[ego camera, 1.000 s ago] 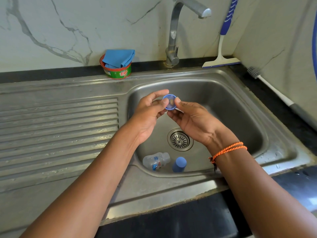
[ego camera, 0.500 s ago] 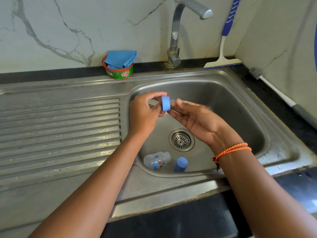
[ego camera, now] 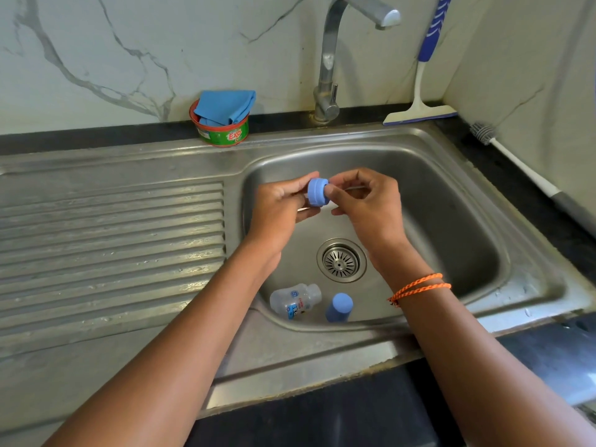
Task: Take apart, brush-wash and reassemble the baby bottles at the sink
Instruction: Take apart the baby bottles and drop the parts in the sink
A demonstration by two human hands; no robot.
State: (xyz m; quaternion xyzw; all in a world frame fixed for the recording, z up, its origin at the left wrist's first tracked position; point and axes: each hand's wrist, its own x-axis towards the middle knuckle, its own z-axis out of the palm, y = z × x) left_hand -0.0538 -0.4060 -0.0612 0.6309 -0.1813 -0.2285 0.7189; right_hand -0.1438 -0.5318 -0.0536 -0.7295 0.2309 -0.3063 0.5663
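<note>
While the left hand (ego camera: pixel 283 204) pinches the ring (ego camera: pixel 317 192) steady over the sink (ego camera: pixel 516 253), the right hand (ego camera: pixel 364 201) (fingertips curled, pinching its edge) should pull the teat out squarely.

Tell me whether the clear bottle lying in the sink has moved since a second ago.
No. The clear bottle still lies at the basin's near edge, left of the drain, beside the blue cap.
</note>
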